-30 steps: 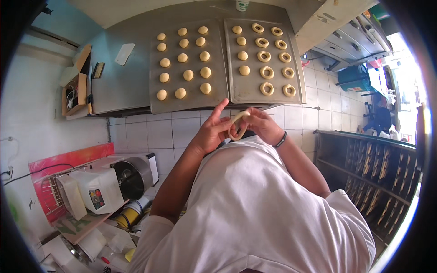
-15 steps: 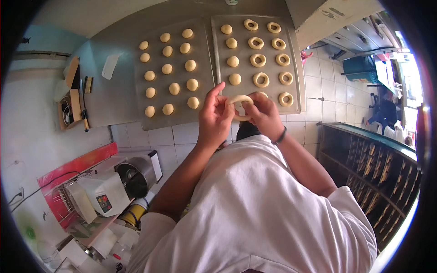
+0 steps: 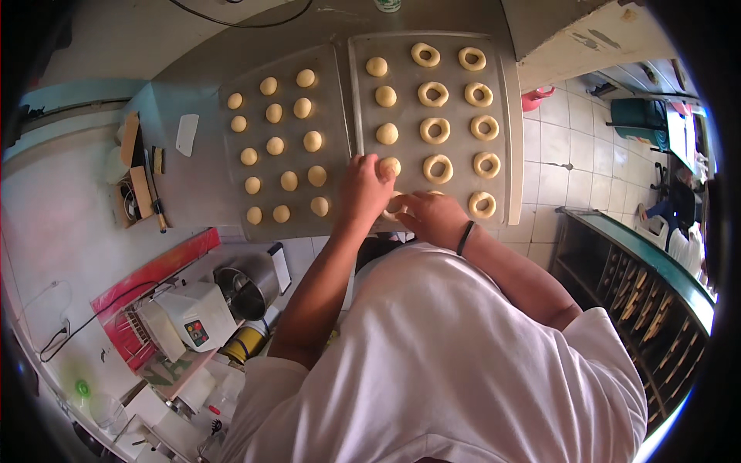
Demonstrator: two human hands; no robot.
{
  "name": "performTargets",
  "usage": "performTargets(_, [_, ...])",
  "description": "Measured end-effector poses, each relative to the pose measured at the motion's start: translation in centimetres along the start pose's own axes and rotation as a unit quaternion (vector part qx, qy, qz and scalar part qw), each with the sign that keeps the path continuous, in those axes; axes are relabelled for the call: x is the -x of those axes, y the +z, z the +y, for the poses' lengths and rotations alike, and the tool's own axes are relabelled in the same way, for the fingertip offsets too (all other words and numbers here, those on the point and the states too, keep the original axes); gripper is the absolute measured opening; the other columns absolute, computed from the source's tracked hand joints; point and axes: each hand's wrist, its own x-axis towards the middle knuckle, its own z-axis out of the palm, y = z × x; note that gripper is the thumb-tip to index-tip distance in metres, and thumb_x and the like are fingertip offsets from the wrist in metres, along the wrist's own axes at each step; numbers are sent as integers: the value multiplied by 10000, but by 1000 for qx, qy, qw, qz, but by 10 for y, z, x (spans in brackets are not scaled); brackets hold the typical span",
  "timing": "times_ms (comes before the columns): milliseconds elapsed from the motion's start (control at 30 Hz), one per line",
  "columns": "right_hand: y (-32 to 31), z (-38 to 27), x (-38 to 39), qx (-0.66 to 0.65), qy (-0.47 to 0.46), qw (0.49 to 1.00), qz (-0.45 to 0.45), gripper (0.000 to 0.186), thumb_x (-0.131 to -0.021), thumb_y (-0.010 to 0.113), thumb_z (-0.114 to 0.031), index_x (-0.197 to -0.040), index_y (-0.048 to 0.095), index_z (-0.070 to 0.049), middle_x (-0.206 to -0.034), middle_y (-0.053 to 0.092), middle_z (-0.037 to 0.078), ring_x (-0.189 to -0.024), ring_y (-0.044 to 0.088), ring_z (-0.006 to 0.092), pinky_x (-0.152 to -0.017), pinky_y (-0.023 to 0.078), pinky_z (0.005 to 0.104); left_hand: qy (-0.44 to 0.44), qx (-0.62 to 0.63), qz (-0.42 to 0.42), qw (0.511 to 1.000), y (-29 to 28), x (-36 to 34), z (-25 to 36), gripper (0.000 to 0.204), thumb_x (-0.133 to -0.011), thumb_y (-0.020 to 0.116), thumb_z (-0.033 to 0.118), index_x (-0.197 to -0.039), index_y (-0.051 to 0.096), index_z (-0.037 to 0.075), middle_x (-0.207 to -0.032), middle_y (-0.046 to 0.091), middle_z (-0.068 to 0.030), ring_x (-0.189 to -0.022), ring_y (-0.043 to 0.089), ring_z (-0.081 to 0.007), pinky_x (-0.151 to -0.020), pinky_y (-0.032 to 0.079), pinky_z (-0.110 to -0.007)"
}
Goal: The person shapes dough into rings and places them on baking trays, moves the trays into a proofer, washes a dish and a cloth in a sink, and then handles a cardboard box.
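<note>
Grey metal, the right-hand tray (image 3: pixel 409 116) bears a dough ring (image 3: pixel 387 208) at its near edge, touched by the right hand (image 3: pixel 434 220), whose grip I cannot tell and which partly hides another ring (image 3: pixel 435 193). The left hand (image 3: pixel 365 191) pinches a dough ball (image 3: pixel 390 166) just beyond. A second tray (image 3: pixel 287 65) lies alongside, a mixer (image 3: pixel 199 318) and rack (image 3: pixel 637 297) farther off.

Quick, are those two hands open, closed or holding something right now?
Left hand: fingers against a dough ball; whether gripping, cannot tell.
Right hand: fingers at a dough ring; open or closed, cannot tell.
</note>
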Motion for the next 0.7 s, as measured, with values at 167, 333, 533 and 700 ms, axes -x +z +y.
performTargets(167, [-14,19,3,-194,144,969,55,331,-932,646,-228,-1226,653,-76,-1010,686,120,-890,690,272,-791,560,361,-82,99,-191,973,-16,-9,28,190,-886,690,161,-937,587,10,-956,655,-71,-788,625,-134,-742,519,-297])
performTargets(333, [-19,3,21,-394,101,908,101,351,-948,677,-123,-1273,641,2,-1183,635,89,-1044,639,149,-887,521,281,-69,374,-204,902,-34,36,41,418,-867,676,49,-1243,501,0,-956,651,-34,-846,600,-91,-759,504,-262])
performTargets(533, [21,-37,47,-517,60,844,131,269,-938,639,5,-1206,668,7,-1087,681,40,-980,638,106,-862,517,247,55,295,-149,942,-67,90,37,424,-850,647,14,-1261,541,19,-905,642,-35,-783,607,-111,-767,526,-289])
performTargets(700, [61,-70,39,-301,58,934,182,208,-837,657,11,-1043,679,-2,-891,632,69,-855,637,161,-779,520,307,-19,465,-120,877,-83,138,9,459,-842,626,-32,-1284,517,28,-847,598,-26,-774,598,-118,-726,530,-297])
